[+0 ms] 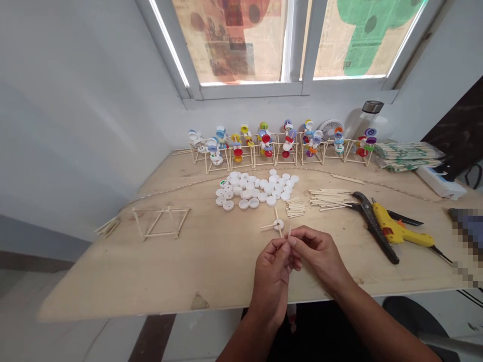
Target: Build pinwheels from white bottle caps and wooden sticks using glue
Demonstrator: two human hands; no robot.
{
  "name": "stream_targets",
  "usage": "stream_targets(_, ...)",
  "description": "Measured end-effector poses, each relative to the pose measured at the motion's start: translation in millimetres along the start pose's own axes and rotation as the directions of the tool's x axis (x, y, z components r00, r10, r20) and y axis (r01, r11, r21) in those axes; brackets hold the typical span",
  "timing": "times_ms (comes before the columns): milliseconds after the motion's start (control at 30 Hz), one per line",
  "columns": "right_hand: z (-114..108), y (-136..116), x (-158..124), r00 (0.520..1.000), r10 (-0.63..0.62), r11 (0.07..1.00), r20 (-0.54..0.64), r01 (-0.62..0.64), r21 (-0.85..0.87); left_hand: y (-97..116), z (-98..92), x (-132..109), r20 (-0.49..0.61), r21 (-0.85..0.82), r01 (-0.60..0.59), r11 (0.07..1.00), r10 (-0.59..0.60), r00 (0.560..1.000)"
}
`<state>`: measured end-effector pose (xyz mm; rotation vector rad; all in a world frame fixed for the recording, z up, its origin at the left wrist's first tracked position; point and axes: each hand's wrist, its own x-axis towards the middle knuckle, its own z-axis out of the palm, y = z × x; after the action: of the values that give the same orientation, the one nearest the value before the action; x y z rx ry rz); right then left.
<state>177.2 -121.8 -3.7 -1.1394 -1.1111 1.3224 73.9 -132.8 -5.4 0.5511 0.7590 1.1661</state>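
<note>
Already a row of bottle-cap models (266,143) stands along the far edge of the table (94,286), white caps (256,188) lie heaped mid-frame, and the left hand (271,274) and right hand (317,254) pinch a wooden stick (290,232).

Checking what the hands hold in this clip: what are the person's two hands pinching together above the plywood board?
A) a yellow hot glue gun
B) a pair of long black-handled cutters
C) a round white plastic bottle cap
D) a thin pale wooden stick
D. The thin pale wooden stick rises from the fingertips where the left hand and the right hand meet.
</note>
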Motion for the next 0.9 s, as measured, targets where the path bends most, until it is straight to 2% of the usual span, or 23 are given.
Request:
stream_targets(67,1,-3,1,0.999,0.05,0.996,0.006,-0.05,0.075,0,-3.5,0,0.005,0.093,-0.013,0.996,0.013,1.0)
stream_targets(133,-3,-10,6,0.999,0.031,0.999,-0.01,-0.031,0.038,5,-10.8,3,0.018,0.271,-0.072,0.96,0.07,0.997)
stream_targets(167,-6,-15,9,1.0,0.004,1.0,-0.022,-0.004,-0.014,9,-15.8,7,0.028,0.394,-0.13,0.91,0.129,0.991)
stream_targets(200,-11,-20,14,0.999,-0.021,0.997,-0.029,0.019,-0.074,15,-21.6,11,0.046,0.527,-0.202,0.826,0.209,0.977)
stream_targets(233,-16,-23,19,0.999,-0.028,0.991,-0.015,0.026,-0.133,22,-27.7,16,0.077,0.658,-0.274,0.701,0.3,0.951)
stream_targets(267,-21,-25,25,1.0,-0.025,0.982,0.007,0.026,-0.189,29,-33.9,23,0.126,0.776,-0.323,0.542,0.369,0.921)
stream_targets(333,-30,-25,37,0.998,-0.014,0.953,0.06,0.031,-0.302,43,-44.8,38,0.235,0.893,-0.371,0.255,0.441,0.866)
stream_targets(400,-36,-18,48,0.994,-0.009,0.91,0.109,0.053,-0.412,53,-52.3,52,0.353,0.912,-0.407,0.047,0.412,0.84)
stream_targets(467,-39,-8,57,0.988,-0.003,0.859,0.155,0.082,-0.505,58,-56.3,64,0.453,0.889,-0.452,-0.079,0.308,0.837)
stream_targets(533,-41,0,62,0.982,-0.001,0.807,0.189,0.112,-0.58,57,-58.4,71,0.503,0.864,-0.484,-0.139,0.213,0.837)
stream_targets(600,-41,7,64,0.979,-0.009,0.752,0.204,0.142,-0.644,54,-59.9,75,0.515,0.856,-0.492,-0.161,0.178,0.838)
stream_targets(700,-42,10,66,0.978,-0.034,0.699,0.204,0.169,-0.695,49,-62.7,78,0.516,0.856,-0.494,-0.155,0.179,0.838)
stream_targets(900,-42,7,69,0.977,-0.045,0.674,0.209,0.184,-0.715,48,-68.4,81,0.521,0.853,-0.511,-0.103,0.193,0.831)
